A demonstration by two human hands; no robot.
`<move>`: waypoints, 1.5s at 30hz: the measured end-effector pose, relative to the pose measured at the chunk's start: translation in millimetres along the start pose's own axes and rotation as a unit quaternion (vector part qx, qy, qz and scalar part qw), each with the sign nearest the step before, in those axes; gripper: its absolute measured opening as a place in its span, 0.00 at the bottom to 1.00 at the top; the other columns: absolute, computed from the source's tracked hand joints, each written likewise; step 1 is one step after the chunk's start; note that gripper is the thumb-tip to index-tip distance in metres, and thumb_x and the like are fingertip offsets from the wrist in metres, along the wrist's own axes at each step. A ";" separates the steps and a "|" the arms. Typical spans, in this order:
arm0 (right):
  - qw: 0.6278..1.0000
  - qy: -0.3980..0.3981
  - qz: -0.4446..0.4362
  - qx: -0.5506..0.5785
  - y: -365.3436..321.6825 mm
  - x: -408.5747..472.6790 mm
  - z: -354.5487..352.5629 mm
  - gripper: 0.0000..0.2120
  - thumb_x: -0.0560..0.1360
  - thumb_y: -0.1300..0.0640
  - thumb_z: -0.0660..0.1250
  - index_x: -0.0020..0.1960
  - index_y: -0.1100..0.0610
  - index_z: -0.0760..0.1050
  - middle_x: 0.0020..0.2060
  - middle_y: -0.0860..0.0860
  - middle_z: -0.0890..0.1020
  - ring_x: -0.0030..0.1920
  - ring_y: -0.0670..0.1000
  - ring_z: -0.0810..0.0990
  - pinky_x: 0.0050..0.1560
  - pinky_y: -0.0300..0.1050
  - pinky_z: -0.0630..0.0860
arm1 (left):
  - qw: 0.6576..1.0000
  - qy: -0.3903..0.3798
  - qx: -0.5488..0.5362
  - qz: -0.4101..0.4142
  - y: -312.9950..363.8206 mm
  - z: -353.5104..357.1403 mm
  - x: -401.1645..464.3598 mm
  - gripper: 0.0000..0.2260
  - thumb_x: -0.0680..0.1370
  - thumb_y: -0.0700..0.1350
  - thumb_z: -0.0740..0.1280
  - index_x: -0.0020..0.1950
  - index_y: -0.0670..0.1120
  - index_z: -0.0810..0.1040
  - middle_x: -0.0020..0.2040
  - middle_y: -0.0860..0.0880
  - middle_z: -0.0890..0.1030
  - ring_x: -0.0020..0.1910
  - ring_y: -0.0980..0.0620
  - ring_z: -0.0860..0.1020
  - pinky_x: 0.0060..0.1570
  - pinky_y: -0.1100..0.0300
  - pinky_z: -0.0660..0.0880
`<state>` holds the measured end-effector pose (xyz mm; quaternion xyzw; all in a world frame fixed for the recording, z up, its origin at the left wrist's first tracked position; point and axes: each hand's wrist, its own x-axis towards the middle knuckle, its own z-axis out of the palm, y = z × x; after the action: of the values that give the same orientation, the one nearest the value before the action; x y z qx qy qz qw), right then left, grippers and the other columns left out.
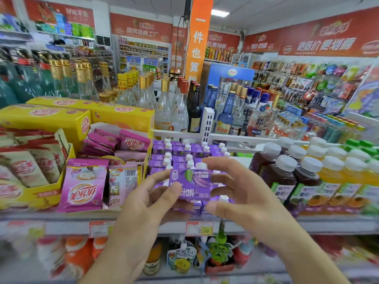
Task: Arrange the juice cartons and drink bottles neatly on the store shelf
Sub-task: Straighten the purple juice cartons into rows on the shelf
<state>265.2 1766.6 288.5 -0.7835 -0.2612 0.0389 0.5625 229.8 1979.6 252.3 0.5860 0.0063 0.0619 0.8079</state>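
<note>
Yellow cardboard boxes sit at the far left of the shelf, with pink drink-mix sachets standing and lying in front of them and to their right. Next along, rows of small purple juice cartons with white screw caps fill the middle of the shelf in a tight block. Held just above the front of that block is one purple carton, its printed face turned toward the camera: a green leaf mark, white lettering, a darker purple picture and a white cap at its top. The left hand curls around the carton's left and lower edge, thumb lying across the front face. The right hand has its fingers spread, fingertips touching or nearly touching the carton's right side and top corner; whether it truly grips cannot be told. Below the hands a yellow price tag is fixed to the shelf edge. To the right stand dark purple drink bottles with white caps, then orange juice bottles, with green-capped bottles behind them at the far right.
</note>
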 end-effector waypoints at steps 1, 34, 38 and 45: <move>1.000 0.001 -0.016 -0.011 4.2 -4.7 3.3 0.32 0.72 0.60 0.80 0.72 0.45 0.75 0.67 0.50 0.81 0.65 0.55 0.81 0.65 0.60 0.79 | 1.000 -0.003 -0.003 0.000 -0.5 -1.0 -1.4 0.18 0.75 0.47 0.72 0.66 0.52 0.79 0.49 0.40 0.88 0.47 0.40 0.88 0.43 0.52 0.85; 0.966 0.177 -0.102 -0.161 2.4 -36.7 15.7 0.26 0.72 0.55 0.81 0.65 0.41 0.76 0.61 0.39 0.81 0.64 0.49 0.81 0.62 0.51 0.80 | 1.000 -0.001 0.004 0.008 -0.3 12.6 -18.4 0.11 0.82 0.49 0.67 0.63 0.50 0.82 0.54 0.44 0.88 0.52 0.42 0.87 0.52 0.43 0.85; 0.962 0.187 -0.121 -0.156 -0.9 -38.1 14.6 0.30 0.72 0.57 0.82 0.69 0.44 0.74 0.63 0.40 0.81 0.67 0.49 0.79 0.65 0.49 0.79 | 0.994 0.002 0.102 0.034 0.4 12.7 -21.1 0.09 0.85 0.45 0.64 0.60 0.51 0.84 0.52 0.48 0.88 0.53 0.48 0.87 0.52 0.46 0.85; 0.950 0.205 -0.140 -0.188 -2.7 -39.8 15.0 0.35 0.71 0.60 0.82 0.72 0.45 0.71 0.60 0.40 0.80 0.66 0.49 0.79 0.64 0.48 0.78 | 0.987 0.000 0.147 0.065 4.4 18.3 -24.0 0.12 0.85 0.36 0.64 0.59 0.50 0.83 0.52 0.51 0.88 0.49 0.52 0.87 0.44 0.58 0.85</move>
<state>224.6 1762.1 276.2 -0.8219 -0.2500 -0.2512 0.4459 207.1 1961.1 260.7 0.6978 -0.0233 0.1128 0.7070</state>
